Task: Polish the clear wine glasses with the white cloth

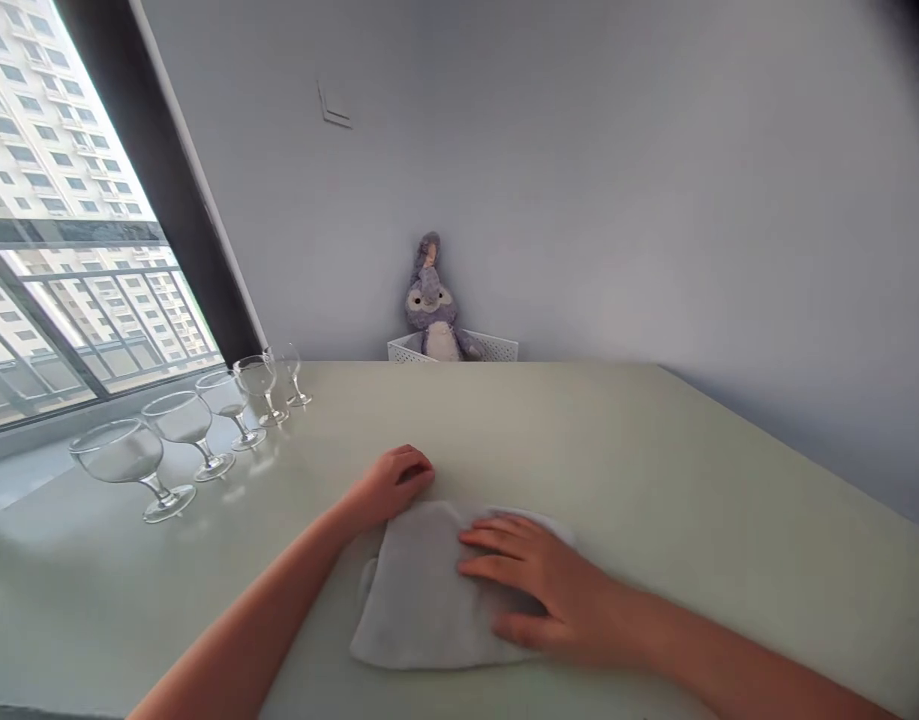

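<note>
A pale grey folded cloth [421,610] lies on the table in front of me. My right hand [530,575] rests on its right part, palm down, fingers spread and thumb apart; it is slightly blurred. Beyond the cloth's far left corner, my left hand [395,485] lies on the tabletop with its fingers loosely curled. Nothing shows between that thumb and the fingers, and its wrist side is close against the cloth's edge.
Several clear stemmed glasses stand in a row along the table's left side, the nearest glass [125,455] beside the window [61,200]. Past the far edge of the pale green table [579,420], a plush rabbit [433,305] sits in a white perforated basket [500,348] against the wall.
</note>
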A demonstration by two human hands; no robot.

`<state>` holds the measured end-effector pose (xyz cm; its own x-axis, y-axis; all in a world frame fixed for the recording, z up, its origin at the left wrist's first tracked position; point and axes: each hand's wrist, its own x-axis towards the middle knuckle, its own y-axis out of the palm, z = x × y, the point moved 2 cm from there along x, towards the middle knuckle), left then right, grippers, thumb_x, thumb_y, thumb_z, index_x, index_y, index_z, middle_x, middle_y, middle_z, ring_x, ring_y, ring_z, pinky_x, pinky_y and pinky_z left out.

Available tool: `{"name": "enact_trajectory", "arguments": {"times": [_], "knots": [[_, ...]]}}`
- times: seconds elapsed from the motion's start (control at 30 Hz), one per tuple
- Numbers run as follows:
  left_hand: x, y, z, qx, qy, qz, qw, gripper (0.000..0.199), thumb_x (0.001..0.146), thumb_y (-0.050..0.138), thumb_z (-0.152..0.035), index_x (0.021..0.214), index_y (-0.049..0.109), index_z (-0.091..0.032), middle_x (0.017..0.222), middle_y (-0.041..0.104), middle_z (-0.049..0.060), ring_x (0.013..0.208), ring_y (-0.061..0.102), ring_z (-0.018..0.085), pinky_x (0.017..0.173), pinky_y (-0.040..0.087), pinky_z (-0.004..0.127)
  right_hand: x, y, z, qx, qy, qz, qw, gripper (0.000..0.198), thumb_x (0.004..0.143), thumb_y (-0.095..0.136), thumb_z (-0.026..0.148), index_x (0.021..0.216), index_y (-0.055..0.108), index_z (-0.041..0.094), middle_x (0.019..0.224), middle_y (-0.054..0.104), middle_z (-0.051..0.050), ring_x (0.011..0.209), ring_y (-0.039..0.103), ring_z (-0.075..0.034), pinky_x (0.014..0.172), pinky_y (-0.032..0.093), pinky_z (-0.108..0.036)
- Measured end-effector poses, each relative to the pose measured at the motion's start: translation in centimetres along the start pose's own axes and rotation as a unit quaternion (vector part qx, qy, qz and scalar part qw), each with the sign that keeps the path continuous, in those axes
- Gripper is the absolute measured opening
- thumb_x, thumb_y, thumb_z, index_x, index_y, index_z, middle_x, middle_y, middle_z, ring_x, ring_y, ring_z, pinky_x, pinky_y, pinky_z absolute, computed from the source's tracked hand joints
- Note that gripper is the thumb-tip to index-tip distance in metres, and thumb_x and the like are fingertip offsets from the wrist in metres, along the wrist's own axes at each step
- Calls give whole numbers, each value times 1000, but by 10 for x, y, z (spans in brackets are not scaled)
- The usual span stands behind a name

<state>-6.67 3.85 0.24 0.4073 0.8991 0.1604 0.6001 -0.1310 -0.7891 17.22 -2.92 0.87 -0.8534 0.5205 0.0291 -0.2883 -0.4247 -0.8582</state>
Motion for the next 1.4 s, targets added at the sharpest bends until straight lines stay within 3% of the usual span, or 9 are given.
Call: {"name": "enact_trajectory", "arguments": {"times": [0.17, 0.27, 0.43, 0.53, 0.77, 0.93, 1.1, 1.23, 1.4], "knots": [[-2, -8, -4, 6, -7, 92, 996, 27, 77, 57, -46, 87, 60, -21, 90, 56, 2, 79, 51, 16, 68, 40, 27, -1, -7, -24, -40, 28, -60, 997, 49, 86, 49, 48, 132, 46, 32, 145, 36, -2, 133, 30, -23, 113, 14, -45], [-3, -6, -4, 20, -15, 98, 995, 26, 78, 53, -46, 84, 57, -20, 87, 53, 2, 76, 47, 16, 65, 37, 26, -4, -17, -46, -67, 114, -162, 978, 48, 85, 50, 49, 127, 50, 26, 134, 48, -8, 124, 40, -25, 108, 23, -47], [3, -2, -1, -38, -57, 80, 994, 28, 82, 47, -48, 82, 52, -20, 75, 49, -2, 68, 43, 13, 60, 34, 24, -2, -40, -76, 26, 237, -171, 956, 30, 67, 69, 42, 85, 63, 20, 88, 62, -6, 88, 55, -23, 71, 45, -34], [11, -9, -5, -31, -62, 21, 997, 26, 84, 45, -46, 81, 48, -20, 75, 49, -3, 71, 45, 13, 61, 34, 23, 7, -54, -81, 56, 226, -169, 958, 15, 69, 65, 32, 72, 59, 18, 73, 59, -1, 69, 53, -16, 57, 39, -26], [-5, -41, -40, 12, -60, -152, 987, 18, 84, 48, -41, 89, 50, -24, 100, 61, -1, 99, 53, 18, 53, 34, 19, 7, -78, -50, 68, 140, -281, 947, 11, 78, 48, 20, 87, 51, 23, 92, 59, -1, 77, 51, -14, 64, 40, -26], [-51, -31, -50, 107, -28, -124, 986, 15, 83, 49, -31, 98, 52, -27, 97, 61, -1, 93, 55, 17, 71, 43, 25, -14, -62, -23, 3, 62, -246, 967, 17, 74, 48, 7, 79, 54, 22, 77, 55, 0, 77, 49, -15, 66, 38, -26], [-85, -9, -50, 231, 92, -88, 965, 9, 82, 48, -21, 87, 54, -26, 100, 61, 0, 93, 54, 18, 88, 38, 35, -31, -39, -16, -10, 61, -174, 983, 18, 70, 48, 4, 73, 46, 22, 78, 58, 1, 70, 50, -14, 62, 36, -25], [-69, -10, -48, 275, 109, -84, 952, 6, 82, 49, -20, 83, 52, -24, 100, 62, 0, 90, 55, 17, 89, 35, 35, -19, -45, -29, 19, 87, -187, 978, 13, 74, 47, 10, 74, 43, 22, 94, 64, 0, 76, 56, -16, 66, 37, -26], [-17, -40, -51, 288, 14, -222, 932, 5, 82, 46, -25, 83, 50, -22, 99, 60, 1, 88, 55, 18, 83, 36, 33, 17, -82, -55, -8, 119, -316, 941, 9, 72, 50, 14, 72, 44, 21, 90, 64, -2, 76, 54, -17, 65, 36, -27]]}}
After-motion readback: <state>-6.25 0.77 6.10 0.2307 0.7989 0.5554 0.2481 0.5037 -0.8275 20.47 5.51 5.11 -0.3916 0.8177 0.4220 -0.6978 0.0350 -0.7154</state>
